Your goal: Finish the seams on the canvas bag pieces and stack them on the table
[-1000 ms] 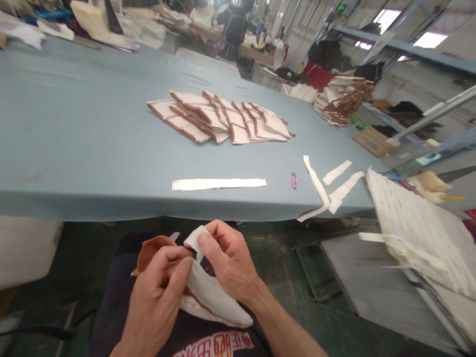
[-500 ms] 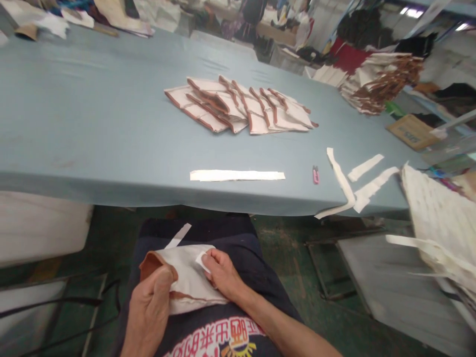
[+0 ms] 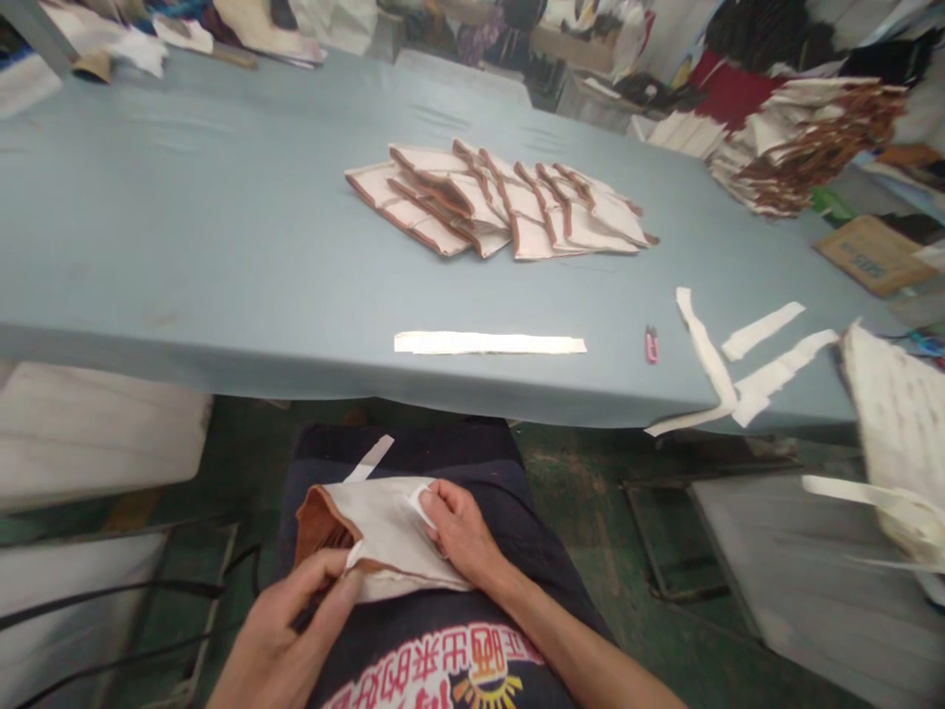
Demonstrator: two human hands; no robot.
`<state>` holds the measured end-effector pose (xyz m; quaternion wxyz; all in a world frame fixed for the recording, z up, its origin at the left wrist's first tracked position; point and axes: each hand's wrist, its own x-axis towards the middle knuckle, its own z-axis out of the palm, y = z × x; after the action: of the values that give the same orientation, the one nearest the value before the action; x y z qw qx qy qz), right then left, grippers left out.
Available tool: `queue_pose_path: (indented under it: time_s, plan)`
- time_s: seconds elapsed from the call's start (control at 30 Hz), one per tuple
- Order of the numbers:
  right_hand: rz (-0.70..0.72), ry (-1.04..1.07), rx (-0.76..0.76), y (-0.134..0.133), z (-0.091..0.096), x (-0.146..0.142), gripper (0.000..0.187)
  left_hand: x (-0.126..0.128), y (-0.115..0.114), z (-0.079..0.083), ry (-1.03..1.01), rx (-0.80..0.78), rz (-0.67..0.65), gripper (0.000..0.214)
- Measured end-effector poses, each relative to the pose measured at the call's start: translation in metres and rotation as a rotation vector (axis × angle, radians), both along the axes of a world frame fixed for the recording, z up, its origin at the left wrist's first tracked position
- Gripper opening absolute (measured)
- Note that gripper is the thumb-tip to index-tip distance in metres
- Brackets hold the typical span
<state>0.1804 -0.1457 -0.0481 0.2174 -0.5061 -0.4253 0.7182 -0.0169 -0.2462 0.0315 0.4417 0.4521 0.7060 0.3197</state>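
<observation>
On my lap lies a cream fabric pouch point(image 3: 395, 527), its brown-lined mouth gaping toward the left. My left hand point(image 3: 295, 615) pinches the near edge of that mouth between thumb and fingers. At the pouch's right part, my right hand point(image 3: 462, 532) grips the cloth, and a small white piece point(image 3: 419, 504) shows under its thumb; how that piece is attached is hidden. Beyond the pouch, a white strip point(image 3: 371, 457) sticks out over my dark clothing.
Across the blue-grey table point(image 3: 243, 286) lie a row of brown-edged pouches point(image 3: 532, 212), a flat white strip point(image 3: 487, 343), pink thread snips point(image 3: 651, 345) and several loose strips point(image 3: 705, 354). A tall pouch stack point(image 3: 804, 148) and a cardboard box point(image 3: 871, 254) sit at right.
My left hand has shifted from gripping the brown rim to pinching its lower corner, and the mouth now gapes wider. My right hand keeps its hold. The whole view has shifted slightly.
</observation>
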Motion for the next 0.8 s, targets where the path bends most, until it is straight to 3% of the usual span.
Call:
queue_pose_path:
  time_s: [0.1, 0.23, 0.37, 0.43, 0.57, 0.8]
  plan:
    - [-0.033, -0.015, 0.108, 0.02, 0.025, 0.007, 0.055, 0.003, 0.029, 0.017, 0.011, 0.125, -0.023, 0.043]
    - [-0.07, -0.038, 0.255, 0.043, 0.081, 0.027, 0.045, 0.006, 0.064, 0.034, -0.046, 0.189, -0.011, 0.04]
    - [-0.021, 0.0, 0.408, 0.045, 0.143, 0.039, 0.035, 0.008, 0.086, 0.043, -0.098, 0.209, 0.035, 0.039]
    - [0.023, -0.025, 0.468, 0.043, 0.165, 0.036, 0.032, 0.01, 0.093, 0.045, -0.124, 0.212, 0.028, 0.042]
    - [0.029, -0.098, 0.617, 0.044, 0.179, 0.022, 0.026, 0.017, 0.099, 0.049, -0.155, 0.202, 0.045, 0.043]
    - [-0.007, -0.188, 0.777, 0.045, 0.172, 0.006, 0.023, 0.024, 0.102, 0.048, -0.347, 0.128, 0.065, 0.042]
